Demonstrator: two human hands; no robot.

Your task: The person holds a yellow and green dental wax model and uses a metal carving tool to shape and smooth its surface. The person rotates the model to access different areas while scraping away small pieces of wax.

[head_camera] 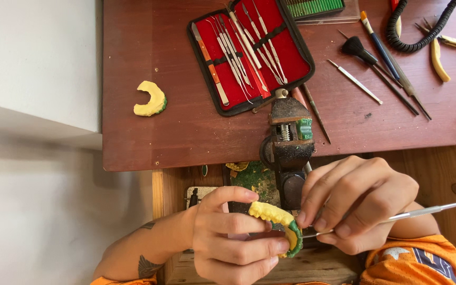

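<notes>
The yellow dental cast (276, 217), a curved arch model with a green wax band on its right end, sits near the bottom centre of the view, above the open wooden drawer (439, 174); its long axis runs from upper left to lower right, curving downward at the right end. The left hand (228, 237) grips the cast from the left and below; thumb on the upper left part, fingers closed under and around the green end; the grip is pressed together on the cast. The right hand (360, 206) lies just right of the cast; its fingers are pinched on a slim metal carving tool (423, 212), whose handle extends right and whose working tip points left toward the green end; whether the tip touches the wax cannot be told. The tool axis is roughly horizontal, meeting the cast's right end from the right; the right hand is the nearer to that end.

Just beyond the hands, a small dark bench vise (290, 142) clamps the edge of the reddish table (149, 63); farther off lies an open red instrument case (252, 53); to the far left a second yellow cast (151, 99); to the far right brushes (376, 47), pliers (442, 55) and a coiled black cord (418, 31).
</notes>
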